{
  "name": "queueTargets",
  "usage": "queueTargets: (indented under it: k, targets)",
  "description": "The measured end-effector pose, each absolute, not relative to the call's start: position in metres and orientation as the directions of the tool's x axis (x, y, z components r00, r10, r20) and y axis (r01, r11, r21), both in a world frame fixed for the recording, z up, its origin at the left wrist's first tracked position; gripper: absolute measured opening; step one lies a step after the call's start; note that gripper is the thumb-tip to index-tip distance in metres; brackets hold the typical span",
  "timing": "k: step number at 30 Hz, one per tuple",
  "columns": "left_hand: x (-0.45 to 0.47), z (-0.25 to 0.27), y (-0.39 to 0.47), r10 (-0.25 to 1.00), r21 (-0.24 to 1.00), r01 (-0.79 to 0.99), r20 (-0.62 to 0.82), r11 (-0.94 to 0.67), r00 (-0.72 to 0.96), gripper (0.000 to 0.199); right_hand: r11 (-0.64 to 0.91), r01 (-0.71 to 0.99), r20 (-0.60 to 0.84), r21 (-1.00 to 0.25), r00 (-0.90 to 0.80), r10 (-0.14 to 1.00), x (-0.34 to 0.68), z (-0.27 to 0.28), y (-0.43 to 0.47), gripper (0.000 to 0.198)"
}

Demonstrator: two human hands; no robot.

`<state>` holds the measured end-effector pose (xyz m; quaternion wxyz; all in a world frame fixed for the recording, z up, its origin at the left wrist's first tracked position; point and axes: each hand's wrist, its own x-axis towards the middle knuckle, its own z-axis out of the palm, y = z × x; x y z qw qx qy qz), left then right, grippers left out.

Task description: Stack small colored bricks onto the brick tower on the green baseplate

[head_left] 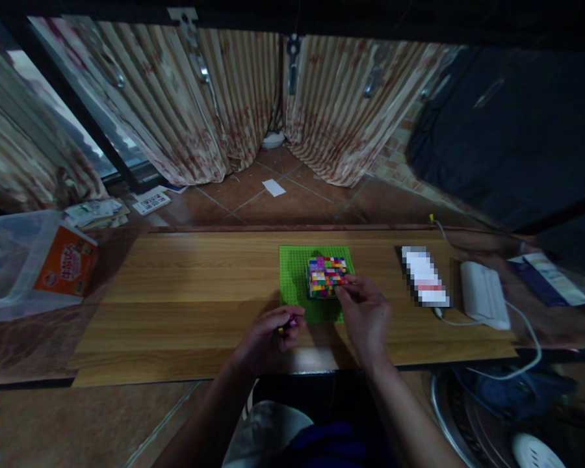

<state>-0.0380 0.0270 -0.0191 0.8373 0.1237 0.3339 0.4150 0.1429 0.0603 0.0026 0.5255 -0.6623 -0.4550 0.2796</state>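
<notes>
On the wooden board lies a green studded baseplate (292, 279). A block of small multicoloured building bricks (327, 274) stands on its right half. My right hand (368, 315) is at the right side of this block, thumb and fingertips pinched at its front right edge; whether a loose brick is between them I cannot make out. At the baseplate's front left, my left hand (268, 335) is curled around several small bricks (287, 325), some pink and yellow among them. Its fingers hide part of these bricks.
Right of the baseplate lie a phone (425, 276) with a blurred screen and a white power bank (485, 294) with a cable. A clear plastic bin (14, 260) with an orange package (67, 263) stands at the left. Curtains (234, 97) hang beyond the wooden board (185, 279).
</notes>
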Motion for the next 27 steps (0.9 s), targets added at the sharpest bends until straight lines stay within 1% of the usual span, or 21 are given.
queueTargets:
  k: [4, 8, 11, 15, 16, 18, 22, 24, 27]
  targets:
    - [-0.038, -0.021, 0.027, 0.777, 0.476, -0.620, -0.460, 0.624, 0.430, 0.024, -0.048, 0.316, 0.093, -0.947, 0.416, 0.905, 0.143, 0.007, 0.062, 0.027]
    - [-0.035, -0.023, 0.027, 0.785, 0.473, -0.632, -0.442, 0.615, 0.434, 0.026, -0.053, 0.373, 0.107, -0.926, 0.398, 0.911, 0.146, 0.005, 0.065, 0.026]
    - [-0.033, -0.026, 0.026, 0.791, 0.465, -0.640, -0.391, 0.612, 0.472, 0.032, -0.026, 0.402, 0.149, -0.915, 0.398, 0.905, 0.148, 0.002, 0.063, 0.028]
    - [-0.033, -0.031, 0.023, 0.798, 0.462, -0.651, -0.330, 0.602, 0.504, 0.034, 0.065, 0.438, 0.248, -0.897, 0.376, 0.893, 0.146, -0.004, 0.048, 0.023]
    - [-0.033, -0.032, 0.023, 0.799, 0.461, -0.653, -0.315, 0.601, 0.513, 0.034, 0.094, 0.452, 0.269, -0.887, 0.340, 0.901, 0.144, -0.005, 0.042, 0.021]
    - [-0.034, -0.034, 0.023, 0.799, 0.462, -0.654, -0.296, 0.599, 0.523, 0.035, 0.146, 0.478, 0.277, -0.866, 0.215, 0.937, 0.140, -0.004, 0.030, 0.018]
    - [-0.033, -0.035, 0.023, 0.803, 0.468, -0.654, -0.302, 0.594, 0.513, 0.034, 0.211, 0.538, 0.220, -0.816, -0.048, 0.974, 0.130, -0.002, 0.013, 0.018]
    - [-0.033, -0.035, 0.024, 0.801, 0.469, -0.651, -0.310, 0.597, 0.512, 0.034, 0.240, 0.570, 0.209, -0.786, -0.120, 0.970, 0.127, -0.003, 0.010, 0.019]
    - [-0.033, -0.036, 0.024, 0.792, 0.464, -0.643, -0.318, 0.610, 0.522, 0.035, 0.272, 0.612, 0.217, -0.743, -0.164, 0.962, 0.125, -0.009, 0.010, 0.018]
